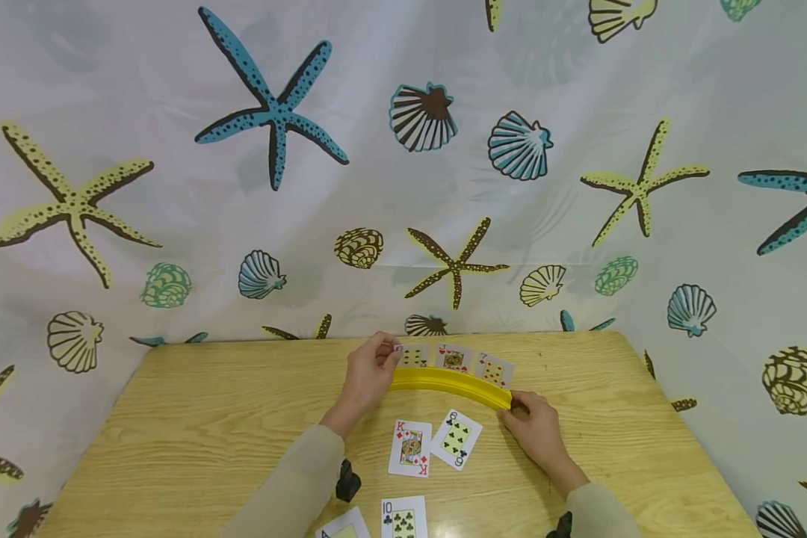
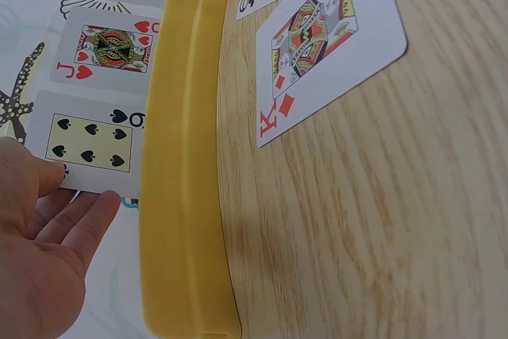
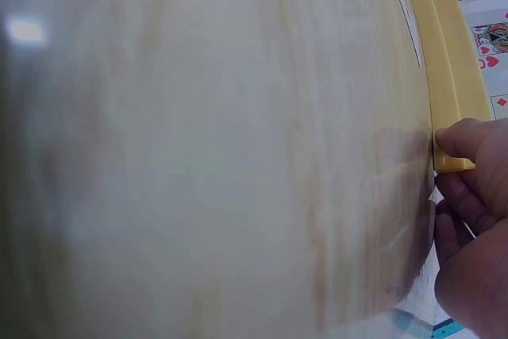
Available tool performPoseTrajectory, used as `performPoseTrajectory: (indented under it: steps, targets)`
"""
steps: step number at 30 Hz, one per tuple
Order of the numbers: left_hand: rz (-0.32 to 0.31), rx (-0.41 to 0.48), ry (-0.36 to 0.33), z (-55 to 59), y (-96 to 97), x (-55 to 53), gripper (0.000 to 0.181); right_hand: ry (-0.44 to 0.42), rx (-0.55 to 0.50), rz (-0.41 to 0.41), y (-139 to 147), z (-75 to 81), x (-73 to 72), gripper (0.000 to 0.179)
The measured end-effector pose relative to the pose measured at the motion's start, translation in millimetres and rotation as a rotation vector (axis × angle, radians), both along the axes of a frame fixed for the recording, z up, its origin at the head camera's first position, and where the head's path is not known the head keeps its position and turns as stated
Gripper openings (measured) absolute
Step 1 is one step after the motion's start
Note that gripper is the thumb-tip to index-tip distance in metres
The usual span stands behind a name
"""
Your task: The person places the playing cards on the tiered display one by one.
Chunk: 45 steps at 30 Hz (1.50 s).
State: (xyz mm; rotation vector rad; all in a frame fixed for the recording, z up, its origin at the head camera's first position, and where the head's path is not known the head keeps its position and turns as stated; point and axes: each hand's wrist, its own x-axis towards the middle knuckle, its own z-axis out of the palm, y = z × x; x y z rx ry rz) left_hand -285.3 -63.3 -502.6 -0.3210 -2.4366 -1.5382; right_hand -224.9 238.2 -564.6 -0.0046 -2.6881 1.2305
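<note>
Nearest, loose cards (image 1: 410, 448) lie on the wooden table (image 1: 208, 418). Beyond them, the right hand (image 1: 536, 430) grips one end of the yellow holder (image 1: 453, 383); near its other end, the left hand (image 1: 368, 373) pinches a card (image 2: 87, 144). Behind both hangs starfish-patterned cloth (image 1: 376, 187).

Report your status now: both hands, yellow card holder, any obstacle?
Left hand pinches six of spades at yellow holder. Right hand grips its right end. Jack and seven stand in it. No obstacle seen.
</note>
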Motion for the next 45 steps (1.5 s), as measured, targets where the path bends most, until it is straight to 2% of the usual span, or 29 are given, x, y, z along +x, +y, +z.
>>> performPoseTrajectory:
  steps: [12, 20, 27, 32, 38, 41, 45]
  targets:
    - [0.002, -0.015, -0.011, -1.7, 0.4, -2.5, 0.009, 0.003, 0.003, -0.001, -0.2, 0.1, 0.4, 0.037]
    - [0.000, -0.028, -0.064, 1.2, -2.3, -0.3, 0.022, 0.016, 0.007, 0.002, 0.1, 0.9, 0.0, 0.037]
    - [-0.006, -0.026, -0.070, 1.6, -7.8, 1.5, 0.029, 0.051, 0.011, -0.002, 0.8, 0.0, 1.7, 0.036]
    - [0.005, -0.046, -0.068, 3.0, -12.6, 6.6, 0.034, 0.067, 0.014, -0.001, 0.9, -1.1, 3.1, 0.036]
    - [0.019, -0.100, -0.034, 3.0, -20.2, 16.9, 0.030, 0.019, 0.000, 0.005, 0.6, 1.6, 2.4, 0.036]
    - [-0.005, -0.139, -0.035, 1.7, -23.9, 24.3, 0.029, 0.009, 0.000, 0.004, -0.1, 3.1, 2.2, 0.036]
    - [-0.060, -0.192, -0.093, -2.7, -28.7, 37.0, 0.035, 0.012, 0.006, 0.004, -0.4, 3.0, 2.1, 0.036]
